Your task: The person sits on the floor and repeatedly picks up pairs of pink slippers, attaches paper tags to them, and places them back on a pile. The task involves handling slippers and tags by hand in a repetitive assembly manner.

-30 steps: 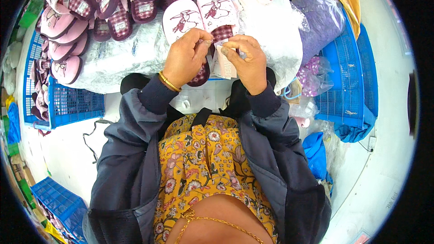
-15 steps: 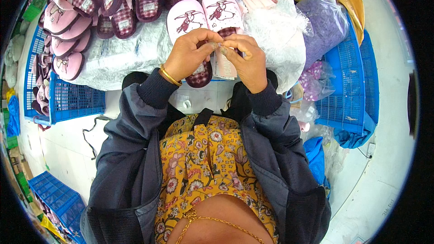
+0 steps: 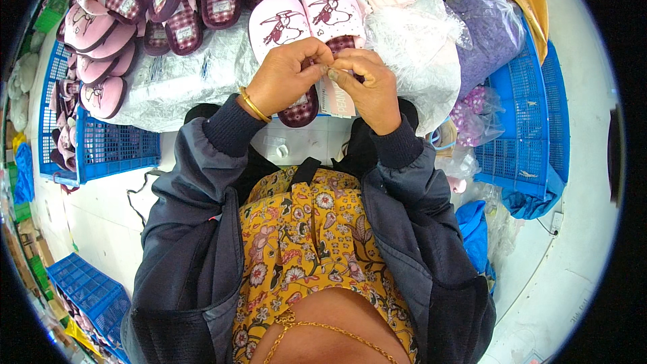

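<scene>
A pair of pink slippers with a cartoon dog print lies on the plastic-wrapped surface, the left slipper and the right slipper side by side with plaid insoles. Above their open ends, my left hand and my right hand meet fingertip to fingertip, both closed in a pinch. A pink and white hang tag dangles beneath the right fingers, its upper end in their pinch. Whatever the left thumb and forefinger grip is too small to make out. My hands cover most of the right slipper's insole.
More pink plaid slippers crowd the back and left. Clear plastic wrap covers the right side, beside a bagged purple bundle. Blue crates stand at the left, right and lower left.
My fingertips have drawn closer together at the top of the hang tag, which has turned slightly. The slippers stay in place; the whole view has shifted a little.
</scene>
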A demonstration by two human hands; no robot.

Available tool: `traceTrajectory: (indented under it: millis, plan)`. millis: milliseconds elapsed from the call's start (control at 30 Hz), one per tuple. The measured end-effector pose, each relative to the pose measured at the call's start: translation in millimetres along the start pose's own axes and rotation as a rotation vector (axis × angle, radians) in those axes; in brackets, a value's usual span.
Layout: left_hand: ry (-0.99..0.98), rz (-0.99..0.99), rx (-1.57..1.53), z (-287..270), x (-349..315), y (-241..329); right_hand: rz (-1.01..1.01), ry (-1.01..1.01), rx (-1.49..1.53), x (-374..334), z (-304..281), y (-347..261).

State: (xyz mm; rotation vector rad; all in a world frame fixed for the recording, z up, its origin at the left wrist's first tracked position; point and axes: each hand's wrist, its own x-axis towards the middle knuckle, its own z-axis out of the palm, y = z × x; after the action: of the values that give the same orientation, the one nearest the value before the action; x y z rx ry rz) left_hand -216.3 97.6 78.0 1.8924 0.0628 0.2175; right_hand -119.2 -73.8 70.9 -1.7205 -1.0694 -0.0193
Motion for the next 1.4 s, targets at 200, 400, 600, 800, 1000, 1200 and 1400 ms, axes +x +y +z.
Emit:
traceTrajectory:
  millis: [200, 400, 600, 800, 1000, 1200, 1400]
  plan:
    - [0.042, 0.041, -0.081, 5, 2, -10, -0.005, 0.001, -0.045, -1, 1, 4]
    - [0.007, -0.121, -0.242, 6, -2, -1, 0.032, 0.001, 0.036, -11, 1, 7]
    - [0.047, -0.139, -0.244, 10, -4, -1, 0.047, -0.039, 0.075, -14, 1, 7]
    - [0.003, -0.103, -0.225, 10, -2, -3, 0.173, -0.023, 0.197, -13, 3, 8]
    - [0.022, -0.095, -0.268, 10, -1, -8, 0.27, -0.025, 0.248, -11, 2, 10]
    - [0.001, -0.045, -0.25, 9, -2, -6, 0.094, -0.018, 0.141, -9, 2, 1]
    - [-0.01, -0.174, -0.201, 8, -3, -1, 0.071, 0.015, 0.081, -8, 4, 4]
